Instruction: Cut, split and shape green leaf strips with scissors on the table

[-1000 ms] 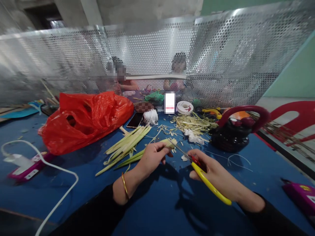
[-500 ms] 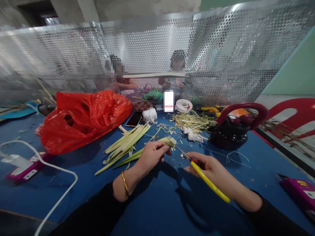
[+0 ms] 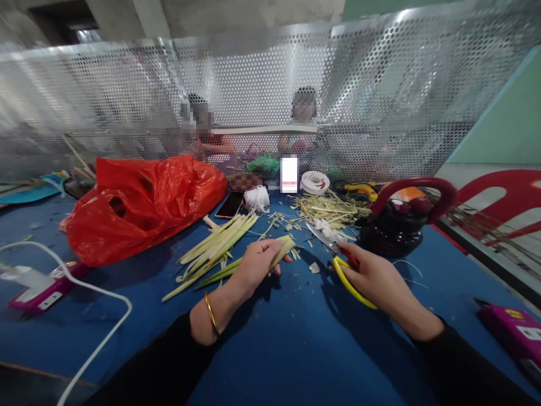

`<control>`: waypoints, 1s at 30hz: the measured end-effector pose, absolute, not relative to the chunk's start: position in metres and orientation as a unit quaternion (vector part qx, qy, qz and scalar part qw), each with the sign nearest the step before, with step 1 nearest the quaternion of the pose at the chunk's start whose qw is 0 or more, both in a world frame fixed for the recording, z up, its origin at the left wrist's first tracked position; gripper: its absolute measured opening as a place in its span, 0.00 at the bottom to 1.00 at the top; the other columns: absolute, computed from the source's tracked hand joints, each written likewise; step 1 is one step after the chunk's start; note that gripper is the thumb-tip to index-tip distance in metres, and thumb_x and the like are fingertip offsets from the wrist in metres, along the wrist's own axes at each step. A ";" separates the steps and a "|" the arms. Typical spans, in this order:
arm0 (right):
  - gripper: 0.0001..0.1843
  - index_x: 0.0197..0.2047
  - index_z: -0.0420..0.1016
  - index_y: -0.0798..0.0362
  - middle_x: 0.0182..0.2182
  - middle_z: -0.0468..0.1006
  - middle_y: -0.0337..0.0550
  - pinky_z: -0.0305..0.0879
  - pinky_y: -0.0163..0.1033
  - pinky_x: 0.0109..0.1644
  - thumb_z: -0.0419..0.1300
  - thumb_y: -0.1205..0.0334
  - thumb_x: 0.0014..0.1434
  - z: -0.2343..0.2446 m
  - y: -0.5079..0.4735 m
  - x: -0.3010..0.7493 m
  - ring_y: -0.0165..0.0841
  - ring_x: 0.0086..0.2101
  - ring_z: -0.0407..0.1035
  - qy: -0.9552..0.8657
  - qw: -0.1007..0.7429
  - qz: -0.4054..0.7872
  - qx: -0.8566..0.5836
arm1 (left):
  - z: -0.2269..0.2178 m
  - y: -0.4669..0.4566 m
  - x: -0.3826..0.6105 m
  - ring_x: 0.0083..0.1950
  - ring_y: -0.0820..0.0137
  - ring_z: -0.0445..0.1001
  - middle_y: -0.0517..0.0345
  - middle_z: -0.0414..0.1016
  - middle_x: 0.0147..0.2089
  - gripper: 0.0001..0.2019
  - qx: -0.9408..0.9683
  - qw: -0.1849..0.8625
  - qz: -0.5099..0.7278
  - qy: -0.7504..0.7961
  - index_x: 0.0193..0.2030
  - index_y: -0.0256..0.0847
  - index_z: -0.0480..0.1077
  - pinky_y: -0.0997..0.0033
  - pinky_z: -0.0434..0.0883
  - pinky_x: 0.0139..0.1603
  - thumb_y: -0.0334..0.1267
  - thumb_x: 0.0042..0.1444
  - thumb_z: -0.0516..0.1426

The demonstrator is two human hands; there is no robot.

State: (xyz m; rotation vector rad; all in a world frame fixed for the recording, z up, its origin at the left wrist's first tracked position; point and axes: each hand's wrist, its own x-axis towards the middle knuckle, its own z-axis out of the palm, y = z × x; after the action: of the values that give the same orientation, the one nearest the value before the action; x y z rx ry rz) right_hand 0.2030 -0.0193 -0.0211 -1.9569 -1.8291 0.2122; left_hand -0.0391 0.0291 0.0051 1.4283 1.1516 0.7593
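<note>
My left hand, with a gold bangle at the wrist, is closed on a pale green plant leaf strip, pinched near its end. The strip's green tail shows on the left of the hand. In my right hand is a pair of scissors with yellow handles, its blades pointing up and left, apart from the strip. Beside the left hand lies a bundle of similar pale strips. Small cut scraps are scattered between the hands on the blue table.
A red plastic bag sits at left, near a purple power strip with a white cable. At the back are a phone, white string, a ribbon spool, a trimmings heap and a black pot. Two people sit beyond the perforated screen.
The scissors have moved right, away from the strip's end, where they were touching or close to it. The strip's end now tilts upward in my left hand.
</note>
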 end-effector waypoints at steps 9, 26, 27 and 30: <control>0.21 0.54 0.70 0.58 0.41 0.79 0.55 0.68 0.44 0.37 0.55 0.61 0.58 -0.035 -0.017 0.201 0.46 0.39 0.75 -0.723 0.121 -0.041 -0.679 | 0.010 0.020 -0.032 0.25 0.75 0.67 0.59 0.73 0.30 0.08 0.634 0.531 0.318 0.464 0.33 0.37 0.72 0.72 0.65 0.29 0.39 0.49 0.60; 0.10 0.27 0.74 0.54 0.17 0.72 0.34 0.62 0.32 0.25 0.66 0.56 0.48 -0.020 -0.030 0.168 0.27 0.19 0.67 -0.477 0.495 0.468 -0.555 | 0.003 -0.002 -0.029 0.50 0.60 0.74 0.50 0.78 0.48 0.16 0.803 0.117 0.458 0.362 0.46 0.42 0.73 0.58 0.68 0.53 0.36 0.49 0.65; 0.13 0.28 0.74 0.54 0.17 0.73 0.35 0.63 0.33 0.26 0.67 0.54 0.47 -0.018 -0.029 0.170 0.28 0.19 0.67 -0.447 0.516 0.462 -0.565 | 0.005 -0.003 -0.030 0.48 0.62 0.74 0.51 0.78 0.44 0.10 0.788 0.087 0.506 0.339 0.41 0.42 0.73 0.59 0.67 0.53 0.35 0.51 0.63; 0.18 0.30 0.74 0.54 0.19 0.75 0.37 0.67 0.35 0.28 0.69 0.49 0.45 -0.015 -0.029 0.168 0.31 0.21 0.71 -0.404 0.549 0.459 -0.570 | 0.004 -0.006 -0.029 0.36 0.67 0.73 0.57 0.76 0.30 0.05 0.775 0.143 0.518 0.333 0.28 0.41 0.72 0.66 0.69 0.42 0.36 0.54 0.61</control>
State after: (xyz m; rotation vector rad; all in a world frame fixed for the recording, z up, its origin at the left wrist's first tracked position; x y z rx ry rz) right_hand 0.1677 -0.0292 -0.0154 -1.3502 -0.9571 1.0874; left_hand -0.0286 -0.0058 0.0041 2.2361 0.9595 1.4939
